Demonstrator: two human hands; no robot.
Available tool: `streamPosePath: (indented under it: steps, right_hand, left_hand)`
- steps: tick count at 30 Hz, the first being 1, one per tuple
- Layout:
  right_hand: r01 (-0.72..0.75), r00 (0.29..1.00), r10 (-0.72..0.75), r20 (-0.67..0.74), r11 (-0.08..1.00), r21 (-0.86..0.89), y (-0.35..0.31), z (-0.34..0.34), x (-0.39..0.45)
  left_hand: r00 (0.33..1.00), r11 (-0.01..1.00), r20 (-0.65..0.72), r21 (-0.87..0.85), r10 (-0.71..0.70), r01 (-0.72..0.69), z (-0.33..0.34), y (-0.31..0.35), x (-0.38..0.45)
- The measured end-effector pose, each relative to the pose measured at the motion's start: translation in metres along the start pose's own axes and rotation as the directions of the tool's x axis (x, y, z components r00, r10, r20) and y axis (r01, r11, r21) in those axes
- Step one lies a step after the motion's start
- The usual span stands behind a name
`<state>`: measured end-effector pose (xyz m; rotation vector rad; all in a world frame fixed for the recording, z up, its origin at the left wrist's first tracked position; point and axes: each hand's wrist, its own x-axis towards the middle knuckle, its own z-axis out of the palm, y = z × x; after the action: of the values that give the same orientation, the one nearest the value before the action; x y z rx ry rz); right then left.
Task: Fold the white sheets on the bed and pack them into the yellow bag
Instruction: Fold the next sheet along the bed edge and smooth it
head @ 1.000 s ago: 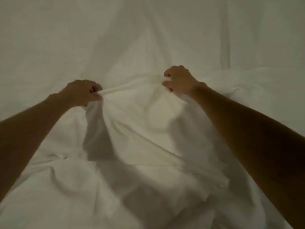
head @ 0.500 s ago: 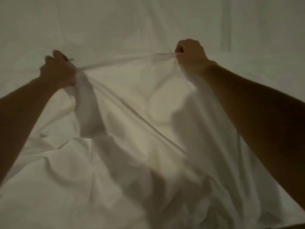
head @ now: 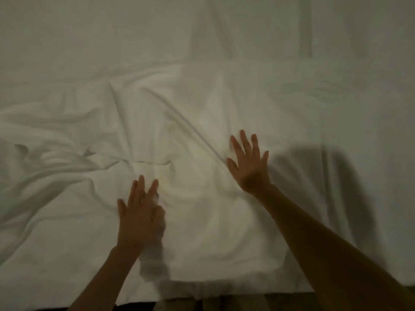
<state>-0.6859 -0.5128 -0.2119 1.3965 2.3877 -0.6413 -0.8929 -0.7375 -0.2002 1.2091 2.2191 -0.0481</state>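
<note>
Head view: smoothing step, judged early in the fold. Left hand (head: pixel 140 217) and right hand (head: pixel 250 166) were flat, fingers spread, gripping nothing, pressing the white sheet (head: pixel 202 221) laid near the bed's front edge. Fabric thin, soft, creased w/ diagonal ridges. Next probably needs flattening, then finding corners. Yellow bag not visible.

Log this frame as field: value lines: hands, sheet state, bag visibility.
left hand: open, fingers straight, flat over the white sheet; blurred, contact unclear
right hand: open, fingers spread, over the sheet, beside a long diagonal crease
sheet state: spread out on the bed, smoother on the right, bunched wrinkles on the left
sheet near edge: lies along the bed's near side
held: nothing gripped by either hand
yellow bag: not in view
</note>
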Motion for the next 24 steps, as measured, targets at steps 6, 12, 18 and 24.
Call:
streamPosePath:
  steps: [6, 12, 18, 24]
  right_hand:
    - [-0.141, 0.988, 0.137, 0.068, 0.988, 0.059, 0.02, 0.034, -0.105]
    - [-0.28, 0.957, 0.29, -0.001, 0.928, 0.247, 0.0, 0.077, -0.202]
    - [-0.618, 0.688, 0.646, 0.33, 0.285, 0.732, -0.006, 0.089, -0.231]
    - [-0.559, 0.459, 0.536, 0.709, -0.446, 0.699, 0.007, 0.089, -0.242]
  left_hand:
    - [0.996, 0.99, 0.074, -0.133, -0.04, 0.05, 0.024, -0.041, -0.087]
    - [0.785, 0.31, 0.297, -0.798, -0.544, 0.517, 0.021, -0.044, -0.131]
    - [0.593, -0.298, 0.719, -0.692, -0.363, 0.657, 0.045, -0.046, -0.149]
    - [0.632, -0.335, 0.708, -0.706, -0.317, 0.623, 0.046, -0.005, -0.141]
